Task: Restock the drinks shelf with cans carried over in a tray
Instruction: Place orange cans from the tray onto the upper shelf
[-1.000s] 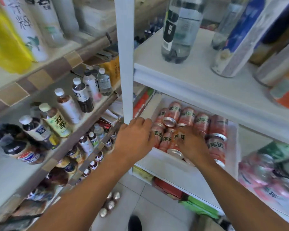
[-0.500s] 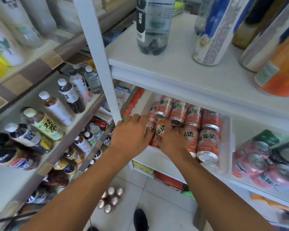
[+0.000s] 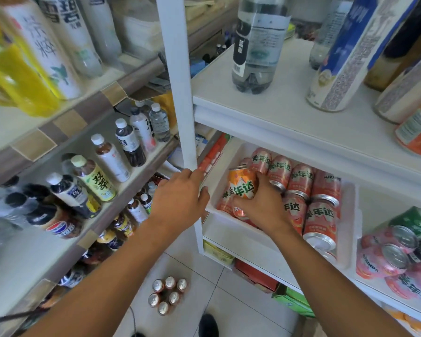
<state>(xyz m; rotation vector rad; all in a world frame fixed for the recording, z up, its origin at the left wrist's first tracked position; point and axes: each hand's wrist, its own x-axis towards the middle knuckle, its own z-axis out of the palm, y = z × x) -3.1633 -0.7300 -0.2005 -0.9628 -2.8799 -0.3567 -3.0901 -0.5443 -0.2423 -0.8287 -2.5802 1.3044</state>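
Observation:
A white tray (image 3: 350, 215) sits on the middle shelf and holds several pink cans (image 3: 321, 220) lying on their sides. My right hand (image 3: 263, 205) grips an orange can (image 3: 241, 184) lifted a little above the tray's left end. My left hand (image 3: 180, 198) rests against the white shelf post (image 3: 180, 93) and the tray's left rim, fingers relaxed, holding nothing.
Large bottles (image 3: 258, 45) stand on the shelf above. Shrink-wrapped pink cans (image 3: 389, 259) lie right of the tray. Small bottles (image 3: 107, 164) fill the left shelving. Several cans (image 3: 168, 294) stand on the tiled floor below, beside my shoe (image 3: 208, 324).
My right hand has lifted an orange can up out of the tray's left end. My left hand has shifted left from the cans to the post and tray rim.

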